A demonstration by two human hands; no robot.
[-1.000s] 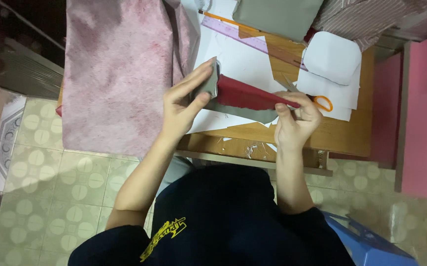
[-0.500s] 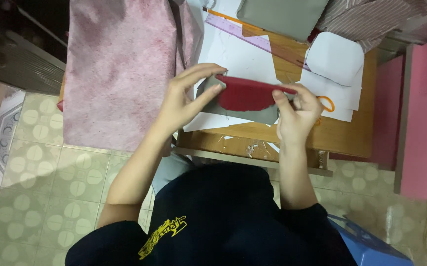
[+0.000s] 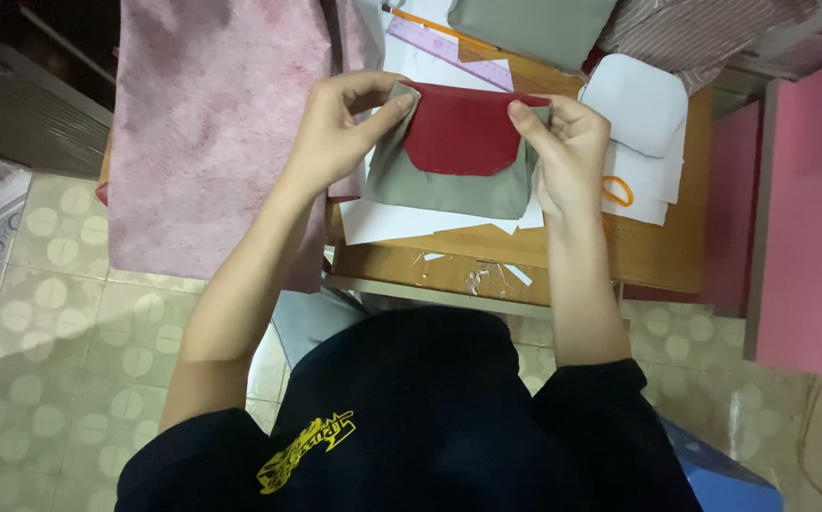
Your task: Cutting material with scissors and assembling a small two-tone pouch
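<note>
I hold a grey fabric pouch point(image 3: 449, 185) with a red flap point(image 3: 463, 128) flat above the desk point(image 3: 657, 256). My left hand point(image 3: 340, 133) pinches its corner at 9 o'clock, my right hand point(image 3: 567, 147) at 3 o'clock. White paper sheets point(image 3: 401, 223) lie beneath; pink cloth point(image 3: 212, 123) crowds 9 o'clock, orange scissors handle point(image 3: 618, 192) at 3.

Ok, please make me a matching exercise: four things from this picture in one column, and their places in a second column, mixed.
Things:
1. red rounded fabric flap
2. pink mottled cloth
3. orange scissors handle
4. purple transparent ruler

Places:
A. draped over the table's left edge
B. on white paper, beside the right hand
C. on the grey fabric pouch, between both hands
D. far side of the table, beyond the left hand

Pairs: 1-C, 2-A, 3-B, 4-D
</note>
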